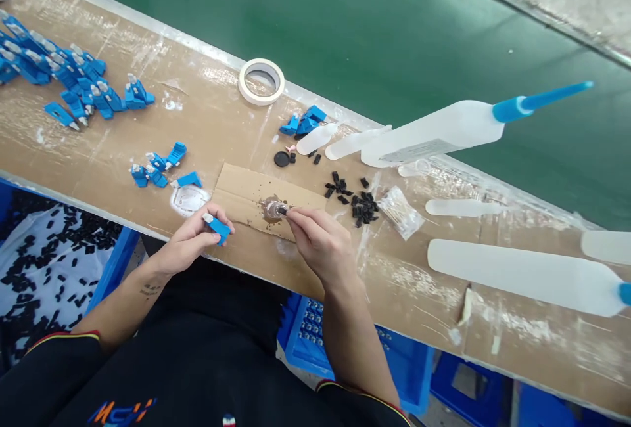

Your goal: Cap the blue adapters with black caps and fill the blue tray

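Head view gives us a job that looks partway through. Our left hand [190, 236] pinches a blue piece [220, 232] just off the cardboard [237, 184], thumb and fingers closed on it. Our right hand [328, 246] has its fingertips together on a small black piece [282, 211], held at the clear puddle [271, 207] on that cardboard. The two held pieces are well apart, so we judge this pair not yet joined.

Left along the bench [197, 112] we see a big cluster [65, 75] of blue pieces with pale tips, and a smaller group [157, 177] nearer; which of these are finished, we cannot say. Loose black pieces [365, 209] right of the cardboard suggest more remains.

Our right fingers hide most of the black piece, and whether it touches the puddle we cannot tell. The cluster runs off the left edge, as does the box [117, 257] of black bits; the large bottle [522, 276] is cut off at right. The bench covers part of the crate [411, 378] below, its small contents hard to identify.
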Available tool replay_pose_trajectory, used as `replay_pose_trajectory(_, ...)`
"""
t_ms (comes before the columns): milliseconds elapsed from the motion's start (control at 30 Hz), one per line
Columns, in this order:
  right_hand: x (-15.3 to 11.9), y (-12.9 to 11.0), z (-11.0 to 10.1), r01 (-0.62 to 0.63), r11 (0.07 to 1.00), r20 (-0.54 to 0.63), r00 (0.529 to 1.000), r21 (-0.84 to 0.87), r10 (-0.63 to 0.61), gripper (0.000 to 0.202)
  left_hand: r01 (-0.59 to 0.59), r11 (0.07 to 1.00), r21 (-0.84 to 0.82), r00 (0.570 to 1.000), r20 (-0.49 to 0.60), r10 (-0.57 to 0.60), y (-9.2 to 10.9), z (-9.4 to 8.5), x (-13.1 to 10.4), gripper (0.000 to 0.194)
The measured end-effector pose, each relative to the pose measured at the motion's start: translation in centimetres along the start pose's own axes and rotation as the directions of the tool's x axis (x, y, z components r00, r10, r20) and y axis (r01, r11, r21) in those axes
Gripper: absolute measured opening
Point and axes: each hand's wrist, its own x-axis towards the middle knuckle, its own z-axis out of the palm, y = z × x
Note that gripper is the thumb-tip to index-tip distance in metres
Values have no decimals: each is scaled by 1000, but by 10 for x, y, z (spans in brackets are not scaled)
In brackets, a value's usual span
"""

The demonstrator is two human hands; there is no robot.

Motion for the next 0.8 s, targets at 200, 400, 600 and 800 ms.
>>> replay_pose_trajectory(200,-2,0,2,33,998,-18,999,-51,-34,17,10,987,-158,996,-87,-24,0,7,2,31)
replay_pose_trajectory(400,-2,1,1,83,994,-9,996,-64,-84,19,9,1000,0,992,-128,-9,-8,8,4,40)
replay_pose_trajectory(600,-4,2,4,71,996,-32,997,-47,-72,20,27,997,-78,996,-86,-33,-7,12,3,65)
replay_pose_trajectory(800,-2,-1,-1,101,992,-31,994,-82,-104,19,63,981,-181,995,-68,-77,-3,18,4,42)
